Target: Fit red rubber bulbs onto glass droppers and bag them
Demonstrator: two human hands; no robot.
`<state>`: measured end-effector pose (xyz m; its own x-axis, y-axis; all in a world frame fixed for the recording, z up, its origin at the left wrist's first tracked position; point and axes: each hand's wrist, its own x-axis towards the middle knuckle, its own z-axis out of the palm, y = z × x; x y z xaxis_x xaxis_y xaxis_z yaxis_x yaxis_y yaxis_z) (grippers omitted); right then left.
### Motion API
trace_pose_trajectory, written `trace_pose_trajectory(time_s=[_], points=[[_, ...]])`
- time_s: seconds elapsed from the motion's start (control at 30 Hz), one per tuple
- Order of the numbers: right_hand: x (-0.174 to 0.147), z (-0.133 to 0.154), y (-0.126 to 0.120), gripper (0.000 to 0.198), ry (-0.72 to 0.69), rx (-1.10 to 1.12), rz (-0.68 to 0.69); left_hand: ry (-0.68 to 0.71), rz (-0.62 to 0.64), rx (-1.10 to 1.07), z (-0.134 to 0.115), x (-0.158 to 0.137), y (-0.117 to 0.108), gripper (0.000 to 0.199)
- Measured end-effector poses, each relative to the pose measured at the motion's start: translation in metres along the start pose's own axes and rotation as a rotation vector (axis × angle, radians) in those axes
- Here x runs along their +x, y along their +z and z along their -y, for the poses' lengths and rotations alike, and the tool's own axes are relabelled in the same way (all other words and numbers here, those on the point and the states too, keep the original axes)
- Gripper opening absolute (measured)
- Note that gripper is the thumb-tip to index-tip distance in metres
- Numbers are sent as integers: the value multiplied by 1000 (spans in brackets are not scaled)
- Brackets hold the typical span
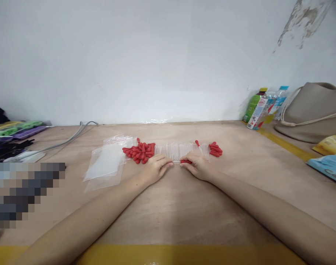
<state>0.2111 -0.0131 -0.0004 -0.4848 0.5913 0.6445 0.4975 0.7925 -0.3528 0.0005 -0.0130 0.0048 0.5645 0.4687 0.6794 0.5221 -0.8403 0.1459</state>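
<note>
Between my two hands a thin clear dropper tube (176,162) lies level. My left hand (157,167) pinches its left part between thumb and fingers. My right hand (197,165) pinches a red rubber dropper bulb (186,161) at the tube's right end; whether the tube is inside the bulb I cannot tell. Right behind my hands lies a row of clear dropper tubes (172,150). A heap of red bulbs (140,151) is left of the row. Several red bulbs (215,149) lie to its right, and one red bulb (197,142) rests at the row's far side.
Clear plastic bags (104,163) lie left of the heap. A grey cable (71,139) runs across the back left. Drink bottles (257,108) and a beige bag (311,110) stand at the right, with packets (328,169) nearer. A pale wall (156,62) bounds the table.
</note>
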Motion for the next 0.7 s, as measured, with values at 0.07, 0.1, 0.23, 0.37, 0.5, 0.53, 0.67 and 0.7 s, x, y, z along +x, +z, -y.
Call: trace_pose_trajectory(time_s=[0.07,0.1,0.23,0.37,0.5,0.53,0.67,0.7], points=[[0,1,-1,10,-2,6,1,-9,8,-9,0,0,1,18],[1,1,-1,10,-5,7,3,-11,14,-10,-1,0,1,18],[1,2,1,12,-32,11,16,-5,22,-9,-2,0,2,18],[1,0,2,12,-51,10,23,-6,35,-3,-2,0,2,19],[2,-2,1,13,17,78,23,-13,22,-11,0,0,4,19],[3,-2,1,13,57,127,16,-22,8,-19,1,0,5,19],[7,0,2,21,250,396,-60,-42,-41,-59,2,0,7,20],[9,1,2,25,302,466,-87,-33,-40,-67,2,0,7,20]])
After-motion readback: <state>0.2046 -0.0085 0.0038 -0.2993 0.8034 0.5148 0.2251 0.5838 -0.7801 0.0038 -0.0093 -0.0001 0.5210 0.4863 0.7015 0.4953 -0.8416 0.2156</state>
